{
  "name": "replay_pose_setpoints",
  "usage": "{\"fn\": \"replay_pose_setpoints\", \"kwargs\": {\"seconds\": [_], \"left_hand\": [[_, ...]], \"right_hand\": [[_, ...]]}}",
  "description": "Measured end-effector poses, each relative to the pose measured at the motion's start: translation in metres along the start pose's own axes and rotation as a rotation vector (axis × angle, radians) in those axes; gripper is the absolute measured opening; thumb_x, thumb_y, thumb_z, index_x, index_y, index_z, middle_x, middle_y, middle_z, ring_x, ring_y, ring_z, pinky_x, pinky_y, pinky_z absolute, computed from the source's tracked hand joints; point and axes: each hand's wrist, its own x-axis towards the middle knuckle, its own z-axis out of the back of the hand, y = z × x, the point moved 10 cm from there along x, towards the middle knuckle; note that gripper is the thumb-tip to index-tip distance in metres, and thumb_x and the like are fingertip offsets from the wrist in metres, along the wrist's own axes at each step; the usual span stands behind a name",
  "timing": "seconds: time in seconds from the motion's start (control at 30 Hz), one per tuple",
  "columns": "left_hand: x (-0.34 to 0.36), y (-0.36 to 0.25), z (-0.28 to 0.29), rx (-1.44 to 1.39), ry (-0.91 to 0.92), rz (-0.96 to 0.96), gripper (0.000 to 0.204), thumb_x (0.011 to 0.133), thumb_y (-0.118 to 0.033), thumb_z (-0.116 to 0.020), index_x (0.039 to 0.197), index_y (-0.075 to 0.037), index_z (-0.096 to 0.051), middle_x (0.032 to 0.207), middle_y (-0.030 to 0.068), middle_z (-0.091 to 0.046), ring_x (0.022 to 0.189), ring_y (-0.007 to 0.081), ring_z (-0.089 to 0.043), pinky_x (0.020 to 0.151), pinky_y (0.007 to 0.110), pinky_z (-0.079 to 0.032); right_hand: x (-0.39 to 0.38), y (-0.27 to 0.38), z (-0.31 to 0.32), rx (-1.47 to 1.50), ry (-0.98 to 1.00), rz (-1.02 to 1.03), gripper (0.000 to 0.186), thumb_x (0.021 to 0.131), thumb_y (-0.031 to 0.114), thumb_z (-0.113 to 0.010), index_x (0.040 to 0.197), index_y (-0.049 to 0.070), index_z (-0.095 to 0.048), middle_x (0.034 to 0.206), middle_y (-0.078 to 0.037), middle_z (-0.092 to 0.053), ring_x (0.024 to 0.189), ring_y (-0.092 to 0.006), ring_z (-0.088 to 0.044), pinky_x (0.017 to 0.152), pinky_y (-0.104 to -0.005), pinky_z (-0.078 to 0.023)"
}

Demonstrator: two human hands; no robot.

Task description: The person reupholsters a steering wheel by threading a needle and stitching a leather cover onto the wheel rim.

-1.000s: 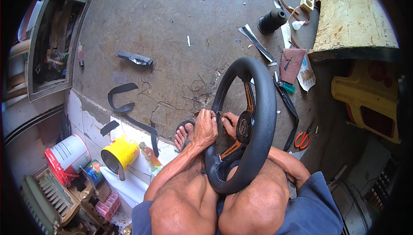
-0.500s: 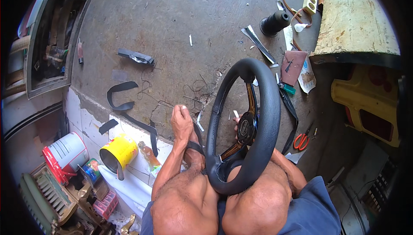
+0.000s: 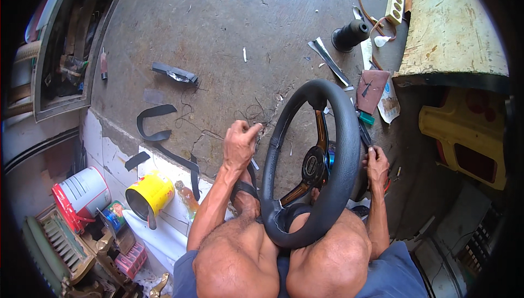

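Note:
A black leather-covered steering wheel [image 3: 345,134] stands tilted between my knees, with brown-gold spokes and a dark round hub [image 3: 314,166]. A seam with rough stitching shows on its lower left rim. My left hand [image 3: 240,144] is left of the wheel above the floor, its thumb and fingers pinched together; what they hold, if anything, is too small to make out. Right of the wheel, my right hand [image 3: 376,165] has its fingers curled at a black strip [image 3: 365,133]. Orange-handled scissors [image 3: 387,185] lie mostly hidden behind that hand.
Beyond the wheel lie a black thread spool [image 3: 350,36], a brown-red sheet [image 3: 373,91], a green-handled tool [image 3: 365,118] and a power strip [image 3: 395,4]. To the left are a black strap [image 3: 150,113], a yellow can [image 3: 158,189] and a white-red bucket [image 3: 87,191].
My right hand has come out from behind the wheel to the black strip at the right. My left hand has shifted slightly right and its fingers have turned toward the wheel.

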Motion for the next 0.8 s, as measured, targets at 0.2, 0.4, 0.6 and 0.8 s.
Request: {"fn": "replay_pose_setpoints", "kwargs": {"seconds": [0.2,0.4,0.6,0.8], "left_hand": [[0.000,-0.003,-0.012,0.117,0.065,-0.076,0.013,0.086,-0.010,-0.064,0.098,-0.012,-0.070,0.095,0.0091,-0.057,0.096,0.0291,-0.057,0.083,0.042,-0.044],[0.020,0.034,0.059,0.003,-0.142,0.082,0.006,0.093,-0.008,-0.059,0.096,-0.006,-0.065,0.095,0.0103,-0.066,0.093,0.0298,-0.062,0.086,0.042,-0.046],[0.030,0.079,0.171,-0.020,-0.370,0.184,0.010,0.099,-0.012,-0.062,0.104,-0.005,-0.065,0.090,0.0078,-0.067,0.082,0.0214,-0.065,0.073,0.033,-0.051],[-0.004,0.183,0.258,-0.219,-0.672,0.506,0.017,0.102,-0.015,-0.060,0.116,-0.007,-0.067,0.096,0.0046,-0.068,0.085,0.0078,-0.061,0.069,0.022,-0.048]], "right_hand": [[-0.004,0.021,0.007,-0.301,-0.181,0.341,0.032,0.095,0.017,-0.056,0.121,-0.001,-0.063,0.111,-0.022,-0.065,0.108,-0.0398,-0.063,0.093,-0.0430,-0.048],[-0.047,0.068,-0.010,-0.289,-0.286,0.504,0.029,0.088,0.007,-0.060,0.116,-0.001,-0.064,0.117,-0.020,-0.060,0.111,-0.0384,-0.056,0.099,-0.0462,-0.043],[-0.076,0.088,-0.071,-0.026,-0.039,0.642,0.029,0.087,0.010,-0.062,0.113,-0.001,-0.064,0.116,-0.019,-0.060,0.110,-0.0374,-0.056,0.097,-0.0463,-0.043],[-0.098,0.117,-0.100,-0.302,-0.118,0.871,0.039,0.086,0.026,-0.065,0.115,0.001,-0.061,0.113,-0.015,-0.057,0.113,-0.0343,-0.052,0.092,-0.0474,-0.038]]}}
